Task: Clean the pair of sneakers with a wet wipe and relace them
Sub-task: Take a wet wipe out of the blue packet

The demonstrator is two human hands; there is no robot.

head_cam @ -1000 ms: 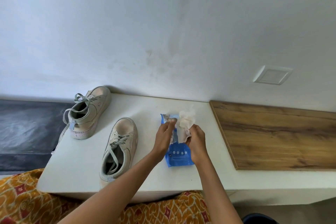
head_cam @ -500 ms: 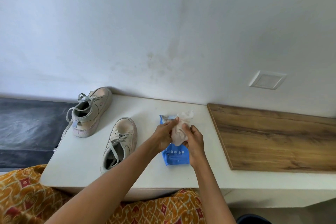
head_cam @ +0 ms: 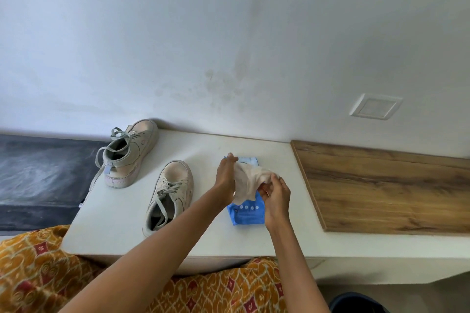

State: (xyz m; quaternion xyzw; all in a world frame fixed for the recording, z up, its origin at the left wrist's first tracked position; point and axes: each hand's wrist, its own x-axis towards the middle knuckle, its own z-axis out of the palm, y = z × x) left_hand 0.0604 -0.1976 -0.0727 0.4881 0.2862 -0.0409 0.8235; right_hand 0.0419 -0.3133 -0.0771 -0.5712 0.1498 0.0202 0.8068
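White wipe (head_cam: 248, 180) stretched between both hands: left hand (head_cam: 225, 178) and right hand (head_cam: 276, 194) each pinch it, above a blue pack (head_cam: 245, 213) on the bench (head_cam: 203, 150).

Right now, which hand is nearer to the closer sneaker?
Left. The left hand is just right of the closer sneaker; the right hand is farther right, over the blue pack.

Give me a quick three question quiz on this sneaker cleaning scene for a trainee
1. True or false: both hands hold the wet wipe.
2. What lies under the wipe? A) blue wipes pack B) brush C) bowl
3. Which sneaker is closer to the left hand: the near sneaker or the far sneaker?

Key: 1 true; 2 A; 3 the near sneaker. The right hand pinches the wipe's right end.
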